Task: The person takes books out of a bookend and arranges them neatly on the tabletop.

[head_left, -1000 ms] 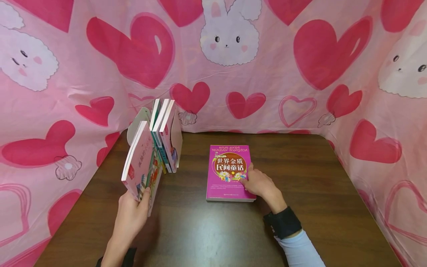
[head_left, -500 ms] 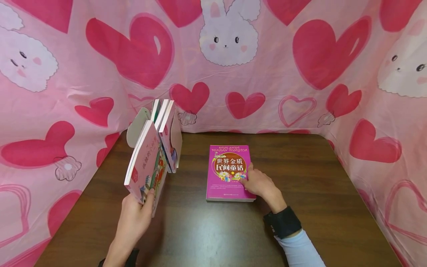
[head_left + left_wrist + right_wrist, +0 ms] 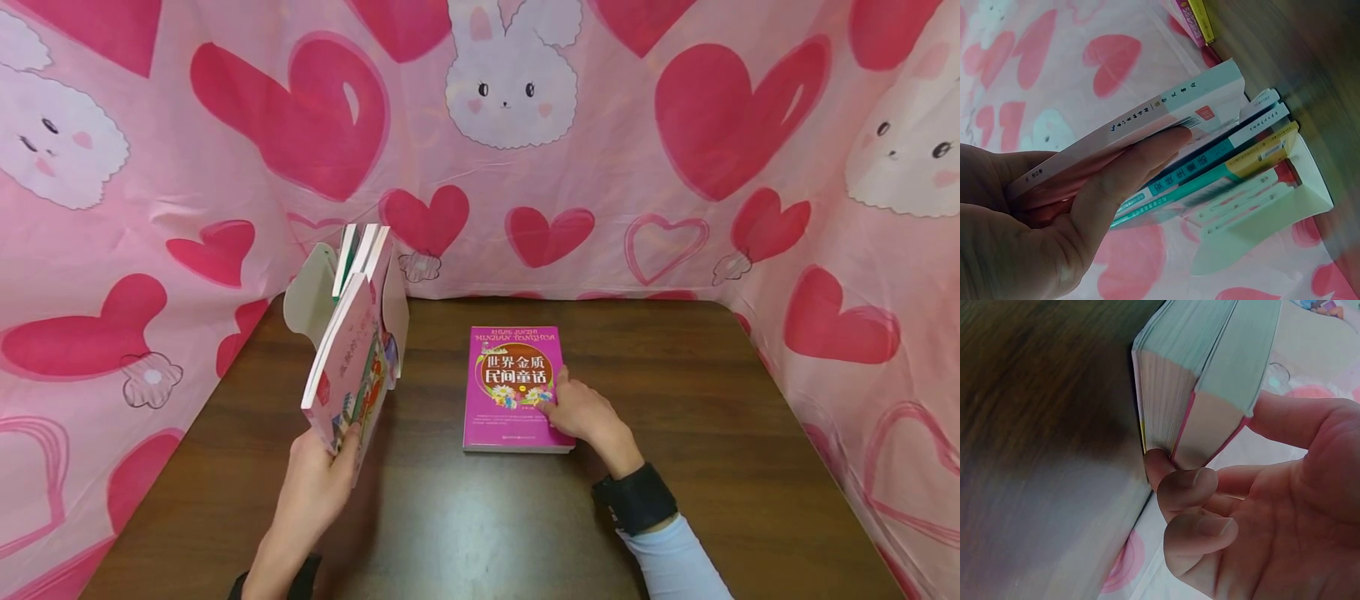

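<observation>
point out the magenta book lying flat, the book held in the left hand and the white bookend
magenta book [image 3: 513,392]: head view, middle of its front cover.
held book [image 3: 347,362]: head view, pink cover above the left hand's thumb.
white bookend [image 3: 1260,234]: left wrist view, on its flat upright plate.

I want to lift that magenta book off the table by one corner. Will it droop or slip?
The magenta book is probably a paperback: its thick page block should keep it fairly stiff, though the cover may flex. The right hand has fingers curled at its edge, and the right wrist view shows two stacked there, so the top one may slide. The glossy-looking cover could be slippery.
</observation>
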Motion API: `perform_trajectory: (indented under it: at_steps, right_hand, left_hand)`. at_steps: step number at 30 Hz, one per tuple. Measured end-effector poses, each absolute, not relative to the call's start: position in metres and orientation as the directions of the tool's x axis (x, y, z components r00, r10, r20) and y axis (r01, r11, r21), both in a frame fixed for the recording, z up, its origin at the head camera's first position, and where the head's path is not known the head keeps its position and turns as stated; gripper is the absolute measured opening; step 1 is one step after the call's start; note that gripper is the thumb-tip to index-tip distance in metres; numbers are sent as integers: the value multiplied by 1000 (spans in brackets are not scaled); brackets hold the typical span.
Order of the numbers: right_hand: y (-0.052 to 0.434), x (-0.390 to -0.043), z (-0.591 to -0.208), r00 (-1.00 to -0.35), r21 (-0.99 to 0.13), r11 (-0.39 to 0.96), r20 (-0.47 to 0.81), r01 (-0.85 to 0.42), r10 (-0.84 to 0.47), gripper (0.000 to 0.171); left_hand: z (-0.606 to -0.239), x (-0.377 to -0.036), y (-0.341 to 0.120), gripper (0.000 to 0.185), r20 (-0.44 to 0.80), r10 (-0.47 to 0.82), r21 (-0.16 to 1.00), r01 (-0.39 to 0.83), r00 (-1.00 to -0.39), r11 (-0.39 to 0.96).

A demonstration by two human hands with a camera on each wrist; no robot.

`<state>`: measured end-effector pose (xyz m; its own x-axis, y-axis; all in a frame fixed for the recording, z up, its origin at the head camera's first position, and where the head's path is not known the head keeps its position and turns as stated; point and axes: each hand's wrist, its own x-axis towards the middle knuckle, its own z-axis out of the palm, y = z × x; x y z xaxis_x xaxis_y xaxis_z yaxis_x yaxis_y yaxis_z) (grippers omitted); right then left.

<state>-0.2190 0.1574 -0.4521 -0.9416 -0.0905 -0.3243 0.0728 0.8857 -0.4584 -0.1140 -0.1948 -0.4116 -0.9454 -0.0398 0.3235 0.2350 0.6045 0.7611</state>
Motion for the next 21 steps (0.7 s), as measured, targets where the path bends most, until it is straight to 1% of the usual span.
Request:
perform_trajectory:
  at_steps: [8, 21]
  right_hand:
    - [157, -220, -452, -939, -451, 888, -336, 89, -77, 93]
    - [157, -221, -453, -939, -453, 888, -334, 80, -86, 94]
  left_hand:
    - [-412, -118, -186, 45, 267, -27, 794, 203, -963, 573]
    - [-415, -125, -177, 50, 251, -2, 810, 209, -968, 548]
